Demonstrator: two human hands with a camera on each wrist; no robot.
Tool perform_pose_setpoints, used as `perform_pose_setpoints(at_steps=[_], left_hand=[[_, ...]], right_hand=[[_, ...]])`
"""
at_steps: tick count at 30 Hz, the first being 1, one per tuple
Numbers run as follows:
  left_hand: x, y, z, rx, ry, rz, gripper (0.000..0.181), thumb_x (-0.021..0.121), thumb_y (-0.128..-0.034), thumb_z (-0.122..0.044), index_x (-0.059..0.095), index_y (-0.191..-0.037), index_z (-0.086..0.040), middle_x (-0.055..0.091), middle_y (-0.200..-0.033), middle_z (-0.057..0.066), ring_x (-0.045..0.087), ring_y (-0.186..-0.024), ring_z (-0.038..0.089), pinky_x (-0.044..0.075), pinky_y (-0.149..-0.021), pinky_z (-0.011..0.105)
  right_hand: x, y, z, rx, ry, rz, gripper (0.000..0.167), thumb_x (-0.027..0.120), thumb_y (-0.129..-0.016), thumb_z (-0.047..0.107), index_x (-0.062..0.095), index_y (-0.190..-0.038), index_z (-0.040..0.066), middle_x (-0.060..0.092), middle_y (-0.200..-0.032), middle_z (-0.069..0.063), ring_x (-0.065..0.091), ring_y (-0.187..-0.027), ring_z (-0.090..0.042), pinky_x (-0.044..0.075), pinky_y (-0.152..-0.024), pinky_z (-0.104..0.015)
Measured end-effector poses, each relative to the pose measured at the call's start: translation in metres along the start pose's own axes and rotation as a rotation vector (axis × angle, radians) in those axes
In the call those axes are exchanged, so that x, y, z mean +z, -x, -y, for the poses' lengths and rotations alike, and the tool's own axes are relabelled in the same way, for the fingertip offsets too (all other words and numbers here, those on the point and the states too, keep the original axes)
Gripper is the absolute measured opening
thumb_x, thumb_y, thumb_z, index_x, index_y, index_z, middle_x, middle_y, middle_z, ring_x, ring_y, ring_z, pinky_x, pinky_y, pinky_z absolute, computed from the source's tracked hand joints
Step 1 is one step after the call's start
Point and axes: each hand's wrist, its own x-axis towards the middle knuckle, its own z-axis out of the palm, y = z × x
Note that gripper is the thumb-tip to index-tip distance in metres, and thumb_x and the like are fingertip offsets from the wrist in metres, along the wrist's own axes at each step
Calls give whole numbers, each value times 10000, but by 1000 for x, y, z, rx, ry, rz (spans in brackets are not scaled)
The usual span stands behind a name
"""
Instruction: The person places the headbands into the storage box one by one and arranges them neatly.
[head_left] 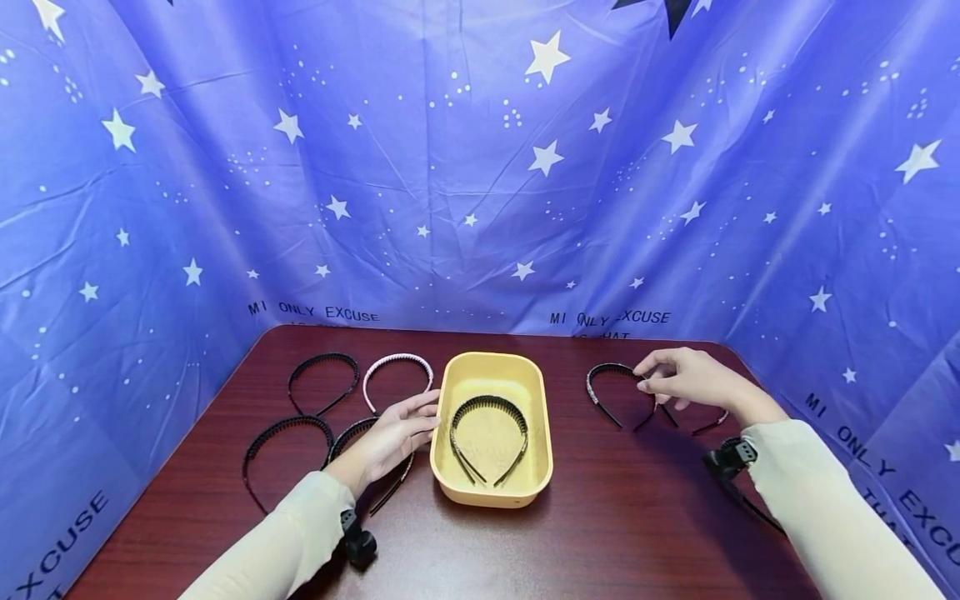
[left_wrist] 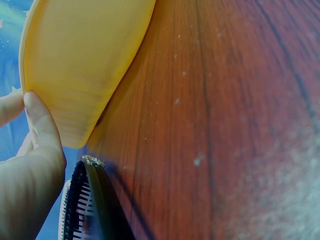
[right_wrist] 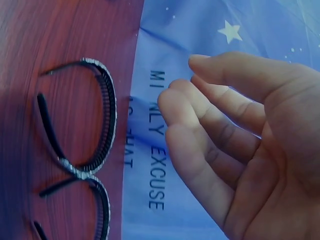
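A yellow plastic basin (head_left: 491, 498) stands mid-table, with a black toothed headband (head_left: 491, 402) lying inside it. At the basin's left side, my left hand (head_left: 395, 437) touches the rim and outer wall (left_wrist: 80, 65) with its fingertips, the fingers mostly straight. Beneath that hand, partly hidden, lies a dark headband (left_wrist: 95, 200). Over on the right, my right hand (head_left: 686, 379) hovers above two overlapping headbands, its fingers loosely bent and holding nothing. One of these is a black headband with a glittery outer edge (right_wrist: 112, 110); the other headband (right_wrist: 104, 200) is cut off in the right wrist view.
To the left lie a pink-and-black headband (head_left: 397, 358), a black headband (head_left: 324, 357) and another black one (head_left: 288, 422) in front. Part of another headband (head_left: 757, 510) shows beneath the right forearm. A blue star-print curtain (head_left: 480, 167) surrounds the dark red table (head_left: 600, 533).
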Motion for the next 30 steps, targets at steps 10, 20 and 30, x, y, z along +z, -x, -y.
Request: perform_pose_setpoints(at_steps=[10, 20, 30], left_hand=[[-1, 0, 1, 1, 0, 2, 616, 528, -984, 51, 250, -1532, 80, 521, -1292, 197, 592, -1109, 174, 506, -981, 286], [-1, 0, 0, -6, 4, -1, 617, 531, -982, 53, 254, -1532, 78, 521, -1285, 187, 597, -1099, 168, 498, -998, 297], [1, 1, -2, -5, 9, 2, 623, 542, -973, 50, 260, -1528, 82, 525, -1273, 193, 609, -1066, 166, 525, -948, 277]], right_hand=[[-12, 19, -19, 4, -9, -29, 306, 686, -947, 187, 648, -1190, 4, 690, -846, -42, 658, -768, -219, 583, -581, -375], [-21, 43, -43, 37, -34, -38, 369, 657, -972, 203, 601, -1258, -23, 680, -918, -48, 665, -789, -150, 582, -612, -357], [-26, 64, -73, 97, -67, -46, 364, 617, -987, 177, 575, -1261, -60, 716, -966, -40, 662, -782, -138, 576, -615, -347]])
